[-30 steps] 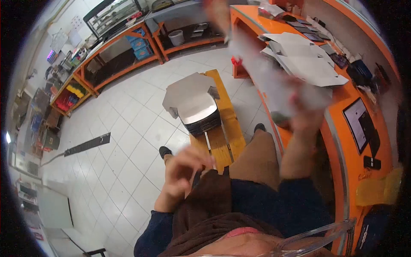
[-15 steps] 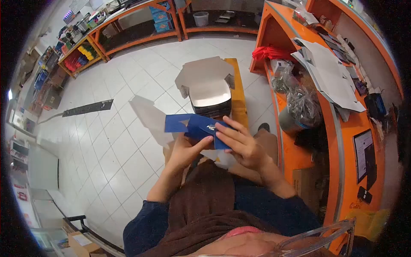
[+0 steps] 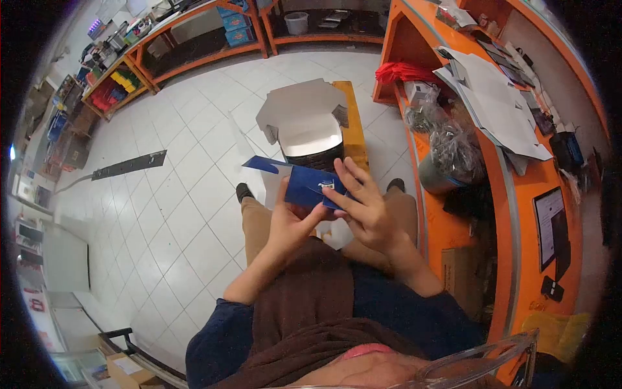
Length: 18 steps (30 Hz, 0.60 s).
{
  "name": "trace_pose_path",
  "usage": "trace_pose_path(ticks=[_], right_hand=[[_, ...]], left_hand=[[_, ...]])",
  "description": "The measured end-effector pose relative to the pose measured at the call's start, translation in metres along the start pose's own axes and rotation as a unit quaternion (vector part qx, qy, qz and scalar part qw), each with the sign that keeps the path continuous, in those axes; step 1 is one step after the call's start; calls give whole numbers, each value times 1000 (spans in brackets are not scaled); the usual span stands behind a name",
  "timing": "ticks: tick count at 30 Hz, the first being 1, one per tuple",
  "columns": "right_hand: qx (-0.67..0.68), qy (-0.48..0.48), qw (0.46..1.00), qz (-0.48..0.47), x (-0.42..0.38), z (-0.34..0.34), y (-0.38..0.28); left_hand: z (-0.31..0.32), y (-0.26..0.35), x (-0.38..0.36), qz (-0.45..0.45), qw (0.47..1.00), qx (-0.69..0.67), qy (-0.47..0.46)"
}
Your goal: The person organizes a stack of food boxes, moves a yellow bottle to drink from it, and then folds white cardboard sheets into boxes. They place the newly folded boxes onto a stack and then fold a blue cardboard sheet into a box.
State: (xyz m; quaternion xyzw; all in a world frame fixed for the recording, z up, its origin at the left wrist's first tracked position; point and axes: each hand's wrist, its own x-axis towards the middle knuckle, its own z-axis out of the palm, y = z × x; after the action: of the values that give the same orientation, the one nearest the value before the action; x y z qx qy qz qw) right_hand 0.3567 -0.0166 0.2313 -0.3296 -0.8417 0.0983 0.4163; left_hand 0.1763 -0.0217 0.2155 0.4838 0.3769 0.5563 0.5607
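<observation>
Above my lap, both hands hold a partly folded blue cardboard box [image 3: 303, 187] with a small white print on its side. My left hand [image 3: 291, 223] grips its lower left part, thumb along the near edge. My right hand [image 3: 368, 211] is at the right end, fingers lying over the printed face and its thumb side partly hidden. A blue flap stands out to the left, and a pale panel [image 3: 251, 155] reaches beyond it. Just past the hands, a stack of dark boxes [image 3: 317, 157] has an opened one on top, its grey lid [image 3: 301, 100] raised.
The stack stands on a yellow-orange bench [image 3: 353, 120]. To the right runs an orange counter [image 3: 512, 214] with flat cardboard sheets [image 3: 495, 104], a laptop [image 3: 551, 227] and a phone [image 3: 552, 288]. A bin [image 3: 437, 175] with clear plastic bags stands beside it.
The blue box has turned, with its printed face now more toward me and the left flap tilted. My right fingers have shifted over the print. The view has moved slightly.
</observation>
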Motion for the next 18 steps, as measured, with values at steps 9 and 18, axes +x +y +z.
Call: trace_pose_path(ticks=[9, 18], right_hand=[[201, 54, 977, -48, -14, -4, 13], [104, 76, 992, -4, -8, -14, 6]], left_hand=[[-23, 3, 19, 278, 927, 221, 123], [-30, 35, 15, 344, 763, 534, -116]])
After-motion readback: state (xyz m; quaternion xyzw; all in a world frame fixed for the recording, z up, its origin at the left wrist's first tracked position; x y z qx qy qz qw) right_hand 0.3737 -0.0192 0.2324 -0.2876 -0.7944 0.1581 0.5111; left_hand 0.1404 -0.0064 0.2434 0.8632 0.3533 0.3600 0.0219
